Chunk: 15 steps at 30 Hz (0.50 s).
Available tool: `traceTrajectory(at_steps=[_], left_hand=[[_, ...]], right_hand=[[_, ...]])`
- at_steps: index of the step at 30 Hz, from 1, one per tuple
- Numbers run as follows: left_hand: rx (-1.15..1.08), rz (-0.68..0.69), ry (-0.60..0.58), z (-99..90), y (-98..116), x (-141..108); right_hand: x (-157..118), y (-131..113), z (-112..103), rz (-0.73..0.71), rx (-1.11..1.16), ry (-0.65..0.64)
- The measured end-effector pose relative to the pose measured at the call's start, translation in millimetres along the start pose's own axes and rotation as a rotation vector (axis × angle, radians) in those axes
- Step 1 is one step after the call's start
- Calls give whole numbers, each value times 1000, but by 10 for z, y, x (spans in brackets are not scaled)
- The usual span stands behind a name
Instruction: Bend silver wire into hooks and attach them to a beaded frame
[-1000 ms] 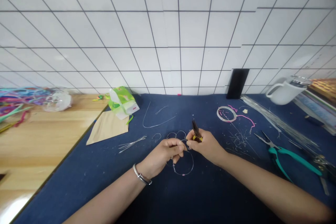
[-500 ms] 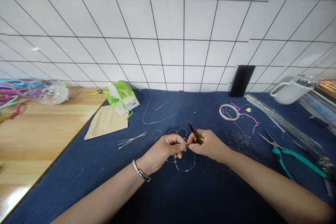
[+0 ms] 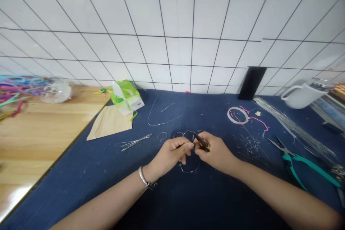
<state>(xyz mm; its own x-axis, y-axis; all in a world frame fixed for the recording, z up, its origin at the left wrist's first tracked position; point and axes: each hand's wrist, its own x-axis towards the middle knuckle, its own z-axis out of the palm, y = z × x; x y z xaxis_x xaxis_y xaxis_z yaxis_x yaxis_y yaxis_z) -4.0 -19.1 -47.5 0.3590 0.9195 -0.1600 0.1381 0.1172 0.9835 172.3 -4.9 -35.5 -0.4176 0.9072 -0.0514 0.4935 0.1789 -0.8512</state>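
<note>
Near the middle of the blue cloth, my left hand point(image 3: 172, 153) is closed in a pinch on the bent wire piece. Loops of this thin silver wire point(image 3: 191, 171) curve out below the fingers, where a small pink wrapped section shows; more loops rise behind the hand. My right hand point(image 3: 217, 152) is wrapped round small dark-jawed pliers point(image 3: 201, 140) with yellow on the handles. Their tips point up and left, just beside my left fingertips. What lies right between the two hands is hidden by the fingers.
Teal-handled pliers point(image 3: 304, 163) lie open at right, near wire offcuts point(image 3: 250, 143) and a white ring point(image 3: 229, 116) with pink thread. A long wire bundle point(image 3: 293, 125), white pitcher point(image 3: 304, 95) and black block point(image 3: 252, 83) stand further back. Left are short wires point(image 3: 136, 142) and a green packet point(image 3: 126, 97).
The pliers in my right hand have tipped lower and to the left. My right fingertips have drawn slightly apart from my left ones. The whole view has shifted a little.
</note>
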Motion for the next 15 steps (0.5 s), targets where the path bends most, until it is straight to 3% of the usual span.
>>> traceTrajectory(at_steps=[7, 15], left_hand=[[-138, -39, -16, -2, -41, 2], [-196, -102, -155, -91, -64, 32]], right_hand=[[-40, -18, 7, -49, 22, -23], [-23, -46, -81, -42, 62, -86]])
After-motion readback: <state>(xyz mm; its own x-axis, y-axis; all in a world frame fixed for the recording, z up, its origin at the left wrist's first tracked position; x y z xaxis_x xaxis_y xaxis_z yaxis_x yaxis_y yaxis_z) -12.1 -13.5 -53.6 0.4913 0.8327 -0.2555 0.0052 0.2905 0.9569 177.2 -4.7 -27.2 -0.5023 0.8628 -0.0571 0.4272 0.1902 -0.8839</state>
